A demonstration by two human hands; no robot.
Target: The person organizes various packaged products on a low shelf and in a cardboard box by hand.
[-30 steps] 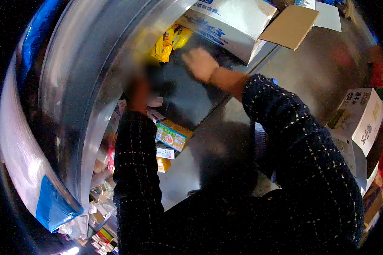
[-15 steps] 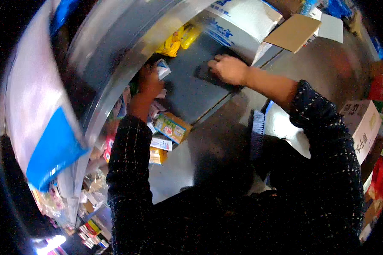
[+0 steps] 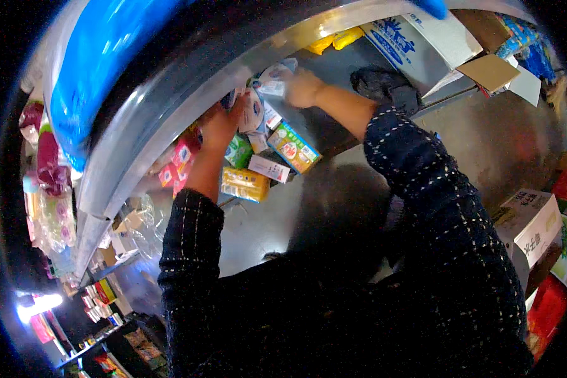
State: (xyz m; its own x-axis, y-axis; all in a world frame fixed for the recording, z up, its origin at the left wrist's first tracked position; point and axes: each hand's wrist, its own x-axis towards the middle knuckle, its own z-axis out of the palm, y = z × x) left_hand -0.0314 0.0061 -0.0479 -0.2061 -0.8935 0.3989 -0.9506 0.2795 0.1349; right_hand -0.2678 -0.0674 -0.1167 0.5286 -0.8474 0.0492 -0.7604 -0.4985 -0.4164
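Observation:
My left hand [image 3: 222,123] reaches in among small packages below the grey curved edge. Its fingertips are partly hidden, against a white and blue package [image 3: 252,111]. To its right, my right hand [image 3: 304,90] has its fingers curled at the edge of a soft white and blue packet [image 3: 275,77]; the fingers are a little blurred. Between my arms lie a green and yellow box [image 3: 294,148], a slim white box [image 3: 269,169], an orange-yellow package [image 3: 246,184] and a green package [image 3: 238,151]. A crumpled black bag or cloth [image 3: 384,88] rests right of my right hand.
A grey curved edge [image 3: 151,107] arches over the left side, with blue plastic [image 3: 91,75] beyond it. An open white carton [image 3: 416,47] stands at the back right. Yellow packets [image 3: 340,40] lie at the back. Another carton [image 3: 532,230] stands at the right.
My view has shifted left. My right hand has left the dark bag or cloth and come over beside my left hand, at the white and blue packet. More of the small packages now show.

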